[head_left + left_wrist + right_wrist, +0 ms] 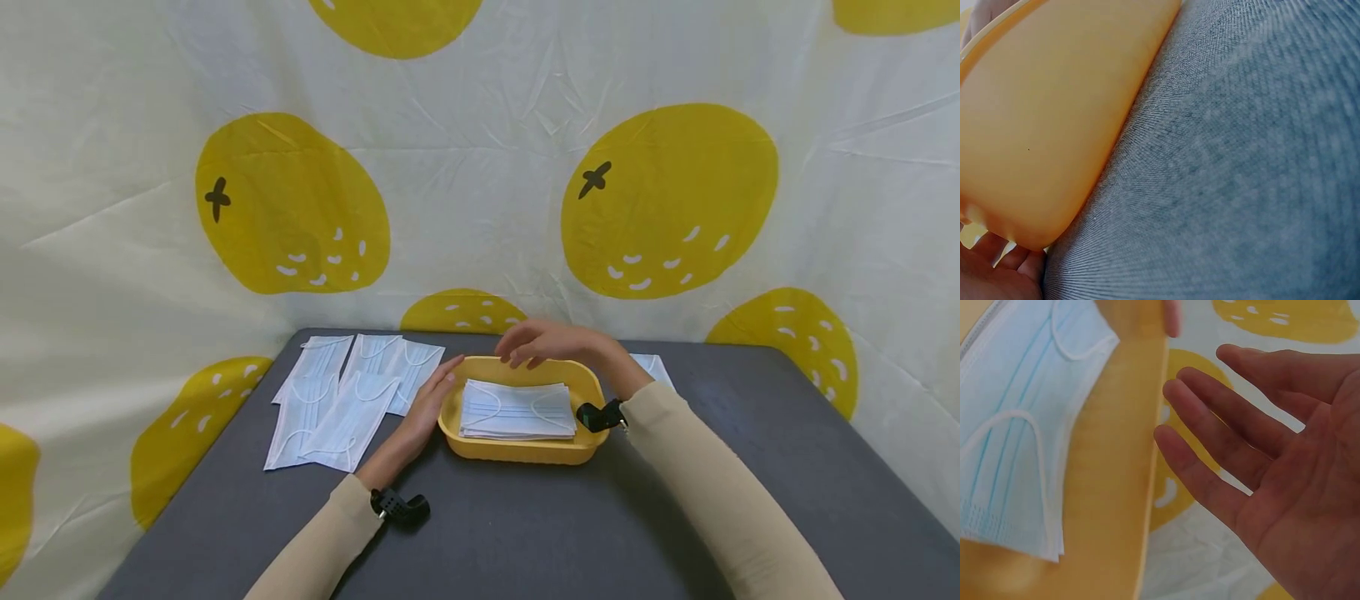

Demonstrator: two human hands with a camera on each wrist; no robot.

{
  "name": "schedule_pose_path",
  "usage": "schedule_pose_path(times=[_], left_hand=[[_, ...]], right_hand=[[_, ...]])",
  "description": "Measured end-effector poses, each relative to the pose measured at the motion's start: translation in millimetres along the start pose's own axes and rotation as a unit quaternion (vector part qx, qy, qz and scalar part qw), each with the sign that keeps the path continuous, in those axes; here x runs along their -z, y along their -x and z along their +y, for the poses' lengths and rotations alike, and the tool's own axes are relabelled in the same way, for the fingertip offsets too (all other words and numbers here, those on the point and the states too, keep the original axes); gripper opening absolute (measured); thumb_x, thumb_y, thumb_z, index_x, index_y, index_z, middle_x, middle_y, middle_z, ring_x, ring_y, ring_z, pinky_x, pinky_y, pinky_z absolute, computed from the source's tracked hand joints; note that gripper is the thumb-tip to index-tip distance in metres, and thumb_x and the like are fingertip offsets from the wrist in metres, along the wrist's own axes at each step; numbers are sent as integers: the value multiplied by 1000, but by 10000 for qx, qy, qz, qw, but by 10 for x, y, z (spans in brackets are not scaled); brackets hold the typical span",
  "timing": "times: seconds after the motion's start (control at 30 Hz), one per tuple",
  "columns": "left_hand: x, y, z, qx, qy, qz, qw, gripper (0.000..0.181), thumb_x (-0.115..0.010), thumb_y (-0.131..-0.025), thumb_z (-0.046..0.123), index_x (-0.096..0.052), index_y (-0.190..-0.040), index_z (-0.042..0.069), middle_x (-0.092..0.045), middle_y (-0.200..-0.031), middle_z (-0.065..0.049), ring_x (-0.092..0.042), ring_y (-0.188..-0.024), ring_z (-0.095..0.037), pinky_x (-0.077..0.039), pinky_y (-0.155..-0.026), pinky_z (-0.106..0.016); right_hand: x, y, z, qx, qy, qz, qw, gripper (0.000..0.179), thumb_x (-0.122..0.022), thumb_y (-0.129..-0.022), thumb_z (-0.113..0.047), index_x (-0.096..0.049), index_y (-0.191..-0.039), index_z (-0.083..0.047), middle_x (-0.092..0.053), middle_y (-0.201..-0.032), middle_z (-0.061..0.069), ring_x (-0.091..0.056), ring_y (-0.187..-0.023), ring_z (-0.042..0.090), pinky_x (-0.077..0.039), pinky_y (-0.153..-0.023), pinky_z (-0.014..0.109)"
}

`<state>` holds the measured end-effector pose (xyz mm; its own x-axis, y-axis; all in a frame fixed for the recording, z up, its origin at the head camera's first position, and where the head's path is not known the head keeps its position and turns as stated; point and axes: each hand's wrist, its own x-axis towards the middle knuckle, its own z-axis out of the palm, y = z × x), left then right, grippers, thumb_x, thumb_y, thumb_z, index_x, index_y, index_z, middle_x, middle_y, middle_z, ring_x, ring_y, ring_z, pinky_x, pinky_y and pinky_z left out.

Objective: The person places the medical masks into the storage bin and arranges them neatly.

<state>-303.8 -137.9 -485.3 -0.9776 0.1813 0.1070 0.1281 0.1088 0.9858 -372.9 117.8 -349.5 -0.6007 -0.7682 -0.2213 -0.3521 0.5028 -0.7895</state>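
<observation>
A yellow plastic basket (517, 452) stands on the dark table, holding a stack of light-blue face masks (517, 410) laid flat with white ear loops on top. Along its left end, my left hand (422, 418) rests with extended fingers. The left wrist view shows that hand's fingers (1013, 259) against the basket's ribbed end (1041, 144). My right hand (558, 342) hovers over the far rim with nothing in it. In the right wrist view, its fingers (1210, 425) are spread and slightly bent beside the basket wall (1110, 487) and the masks (1013, 437).
Several loose face masks (330, 408) lie overlapping at the table's far left. Another mask (654, 368) is partly hidden behind my right forearm. Behind the table (750, 467) hangs a white cloth (480, 192) with yellow fruit prints.
</observation>
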Motion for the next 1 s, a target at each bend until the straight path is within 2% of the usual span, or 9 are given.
schedule_pose_path(times=[0.37, 0.57, 0.73, 0.83, 0.93, 1.0], left_hand=[[-2, -14, -23, -18, -23, 48, 10000, 48, -34, -113, 29, -40, -160, 19, -33, -169, -6, -25, -159, -28, -15, -130, -53], [22, -10, -36, -22, -22, 41, 10000, 48, -34, -113, 32, -40, -159, 20, -34, -168, -6, -26, -158, -28, -16, -130, -54], [18, 3, -25, -58, 9, 0, 10000, 48, -34, -114, 31, -39, -160, 19, -32, -169, -7, -25, -158, -29, -17, -130, -54], [15, 3, -18, -102, 27, 24, 9999, 48, -34, -114, 29, -39, -160, 18, -33, -169, -8, -25, -158, -28, -17, -130, -53], [15, 0, -15, -132, 23, 37, 9999, 47, -34, -114, 28, -39, -160, 17, -33, -168, -8, -25, -158, -28, -18, -130, -52], [17, 4, -17, -128, 39, 33, 9999, 47, -33, -114, 27, -39, -160, 17, -33, -168, -7, -26, -158, -28, -18, -130, -52]], right_hand=[[143, 580, 178, 316, -201, 894, 9953, 31, -55, -107, -15, -63, -134, -2, -65, -134, 23, -65, -120, 37, -55, -102, 54], [178, 863, 326, 428, -247, 1355, 9895, 31, -55, -107, -15, -64, -134, -4, -67, -133, 22, -65, -121, 43, -57, -100, 49], [193, 1080, 450, 366, -198, 1767, 9834, 30, -56, -107, -17, -65, -133, -5, -68, -132, 19, -71, -114, 24, -59, -95, 33], [197, 1194, 531, 333, -296, 1973, 9793, 32, -55, -107, -15, -62, -135, -1, -66, -133, 21, -71, -109, 12, -59, -93, 31], [193, 1289, 603, 220, -418, 2201, 9743, 37, -56, -107, -15, -57, -140, 1, -65, -135, 24, -71, -109, 10, -59, -92, 31], [196, 1343, 646, 127, -485, 2318, 9715, 40, -56, -107, -16, -52, -143, 0, -63, -137, 27, -71, -112, 15, -59, -92, 31]])
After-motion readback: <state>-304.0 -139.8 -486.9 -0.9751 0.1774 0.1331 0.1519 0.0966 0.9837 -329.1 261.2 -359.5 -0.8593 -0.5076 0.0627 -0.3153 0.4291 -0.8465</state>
